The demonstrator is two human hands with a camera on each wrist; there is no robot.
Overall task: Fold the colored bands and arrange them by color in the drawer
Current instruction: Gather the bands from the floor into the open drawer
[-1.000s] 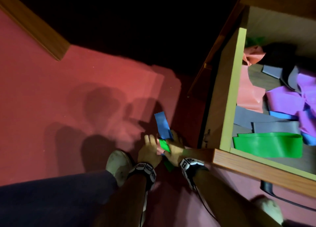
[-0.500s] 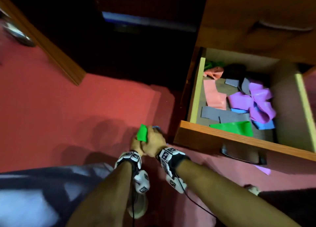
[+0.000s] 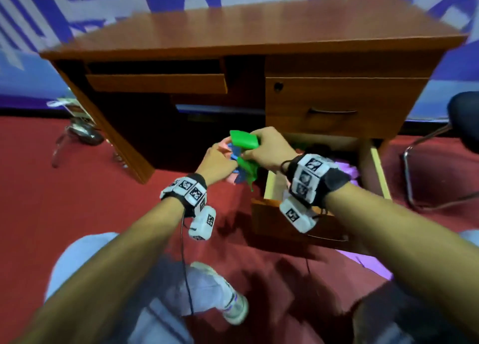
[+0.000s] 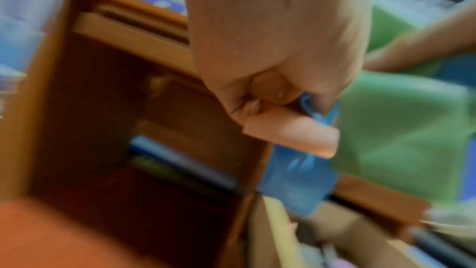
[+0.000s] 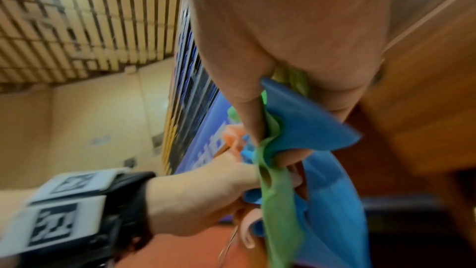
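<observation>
Left hand (image 3: 219,161) fisted around folded salmon-pink rubbery band (image 4: 291,132) plus part of thin blue stretchy band (image 4: 300,178); thumb and curled fingers clamping both. Right hand (image 3: 269,148) just beside it, nearly touching, pinching bright green elastic band (image 3: 243,141), fold bulging above the knuckles, loose tail hanging below both hands. Right wrist view: green strip (image 5: 279,201) and blue strip (image 5: 332,207) bunched together under the right fingers, so blue likely shared between both hands.

All three bands held up in the air, in front of and slightly left of the open wooden drawer (image 3: 270,185); drawer below and behind the right wrist. More bands inside, purple one (image 3: 350,169) peeking past the right wrist; the rest hidden.

Handling, judged: very light, thin, floppy, no stiffness, draping and curling freely. Stretchy, probably a bit tacky, so layers cling and tangle rather than slip. Not fragile. Folds likely to spring open unless pinched or pressed flat.

Where to hold: pinch at the fold crease or both ends together, not mid-length, else tails dangle. Separate colours first, one band per pinch; green tail free for grabbing below the right hand.

Wrist views blurred, fine finger detail unclear.
</observation>
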